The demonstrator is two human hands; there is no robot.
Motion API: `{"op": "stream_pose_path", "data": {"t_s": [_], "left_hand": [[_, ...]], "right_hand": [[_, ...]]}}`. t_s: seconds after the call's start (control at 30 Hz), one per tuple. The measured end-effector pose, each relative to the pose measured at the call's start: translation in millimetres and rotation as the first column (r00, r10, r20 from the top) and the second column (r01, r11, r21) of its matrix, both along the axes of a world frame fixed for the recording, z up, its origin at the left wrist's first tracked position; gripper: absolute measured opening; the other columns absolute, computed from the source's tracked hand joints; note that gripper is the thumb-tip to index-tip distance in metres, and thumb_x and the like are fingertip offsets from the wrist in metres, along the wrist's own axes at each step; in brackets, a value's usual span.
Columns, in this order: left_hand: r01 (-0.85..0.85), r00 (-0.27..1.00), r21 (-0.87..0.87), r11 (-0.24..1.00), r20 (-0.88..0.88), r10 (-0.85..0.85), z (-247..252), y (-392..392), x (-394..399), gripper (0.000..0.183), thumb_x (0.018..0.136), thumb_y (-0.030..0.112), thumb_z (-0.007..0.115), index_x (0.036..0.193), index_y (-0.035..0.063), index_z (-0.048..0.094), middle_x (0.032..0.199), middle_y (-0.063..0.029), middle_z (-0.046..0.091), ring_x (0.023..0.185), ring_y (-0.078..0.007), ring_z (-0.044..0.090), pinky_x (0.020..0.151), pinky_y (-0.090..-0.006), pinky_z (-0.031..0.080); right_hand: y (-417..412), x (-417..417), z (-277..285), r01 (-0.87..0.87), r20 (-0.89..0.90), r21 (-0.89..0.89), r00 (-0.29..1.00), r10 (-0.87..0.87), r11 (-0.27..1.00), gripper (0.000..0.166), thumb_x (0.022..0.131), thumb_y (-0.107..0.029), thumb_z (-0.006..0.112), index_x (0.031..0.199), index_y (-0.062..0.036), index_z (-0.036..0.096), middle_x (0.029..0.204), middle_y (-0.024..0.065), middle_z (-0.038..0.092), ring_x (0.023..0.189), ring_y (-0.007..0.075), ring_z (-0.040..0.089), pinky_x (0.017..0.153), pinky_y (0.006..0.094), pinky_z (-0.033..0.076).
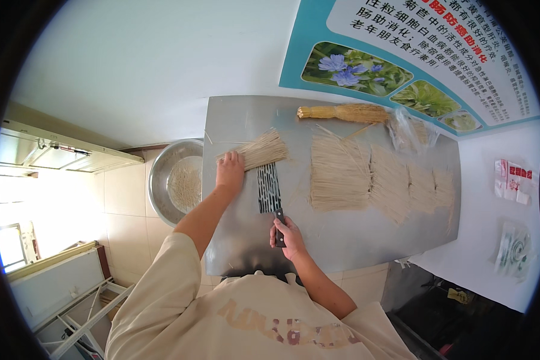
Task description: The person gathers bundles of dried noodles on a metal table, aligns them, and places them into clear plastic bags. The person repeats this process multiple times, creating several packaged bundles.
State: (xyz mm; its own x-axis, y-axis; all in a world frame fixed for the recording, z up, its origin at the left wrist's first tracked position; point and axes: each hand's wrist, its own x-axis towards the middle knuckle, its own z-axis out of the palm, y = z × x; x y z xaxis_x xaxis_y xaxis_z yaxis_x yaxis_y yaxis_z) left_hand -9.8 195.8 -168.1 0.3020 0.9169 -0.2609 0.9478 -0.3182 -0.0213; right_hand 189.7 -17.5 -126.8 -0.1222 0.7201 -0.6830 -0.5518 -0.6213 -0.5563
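Observation:
My left hand (230,173) presses on the near left end of a bundle of dried noodles (264,148), which lies slantwise on the metal table. A cleaver (269,186) with a patterned blade and a dark riveted handle is in my right hand (290,236). The blade lies flat-side up, its far end touching or just under the noodles' near edge. To the right, a broad layer of noodles (339,173) is spread on the table, with further overlapping batches (389,182) running toward the right end.
A metal basin (158,180) holding short noodle pieces (186,182) stands beyond the table's left edge. Along the back of the steel table (328,240) lie a straw whisk broom (342,112) and a clear plastic bag (414,130). A printed poster (292,67) covers part of the wall.

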Motion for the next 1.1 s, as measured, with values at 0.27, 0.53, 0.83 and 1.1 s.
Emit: {"op": "stream_pose_path", "data": {"t_s": [0.27,0.53,0.83,1.1], "left_hand": [[0.044,0.998,0.004,0.999,-0.05,-0.044,16.3,9.0,7.5,0.038,0.086,0.011,0.07,0.121,0.0034,0.057,0.107,-0.0102,0.073,0.103,-0.0285,0.074,0.083,-0.0394,0.06],[0.048,0.998,-0.179,0.983,0.036,-0.043,70.5,-58.5,43.4,0.04,0.089,0.017,0.065,0.123,-0.0008,0.055,0.101,-0.0127,0.078,0.09,-0.0293,0.079,0.074,-0.0399,0.062],[0.177,0.958,-0.389,0.904,0.278,-0.068,44.3,-32.1,31.0,0.036,0.092,0.017,0.062,0.126,0.0059,0.063,0.113,-0.0214,0.075,0.108,-0.0384,0.074,0.086,-0.05,0.059],[0.329,0.908,-0.453,0.829,0.393,-0.146,-27.0,37.8,55.2,0.066,0.093,0.021,0.063,0.155,0.0053,0.045,0.107,-0.0182,0.075,0.103,-0.0324,0.073,0.09,-0.0416,0.058]], "right_hand": [[-57.6,51.8,-30.7,-0.356,0.873,-0.001,0.455,0.174,0.934,0.026,0.104,-0.031,0.067,0.116,-0.0081,0.06,0.095,0.0092,0.067,0.083,0.0229,0.069,0.071,0.0396,0.058],[108.2,-9.8,-13.1,0.109,-0.166,-0.178,0.976,-0.139,0.978,0.04,0.101,-0.038,0.074,0.117,-0.0025,0.065,0.115,0.0134,0.071,0.111,0.0265,0.069,0.089,0.0364,0.058],[128.6,6.0,-72.9,0.072,-0.497,-0.282,0.842,-0.21,0.957,0.014,0.098,-0.015,0.073,0.092,-0.0098,0.061,0.073,-0.0003,0.056,0.067,0.0137,0.057,0.068,0.0334,0.051],[79.0,15.7,-14.6,-0.09,-0.239,-0.153,0.97,0.052,0.984,0.013,0.093,-0.011,0.076,0.095,-0.012,0.063,0.071,-0.0009,0.055,0.065,0.0123,0.056,0.067,0.0335,0.05]]}}
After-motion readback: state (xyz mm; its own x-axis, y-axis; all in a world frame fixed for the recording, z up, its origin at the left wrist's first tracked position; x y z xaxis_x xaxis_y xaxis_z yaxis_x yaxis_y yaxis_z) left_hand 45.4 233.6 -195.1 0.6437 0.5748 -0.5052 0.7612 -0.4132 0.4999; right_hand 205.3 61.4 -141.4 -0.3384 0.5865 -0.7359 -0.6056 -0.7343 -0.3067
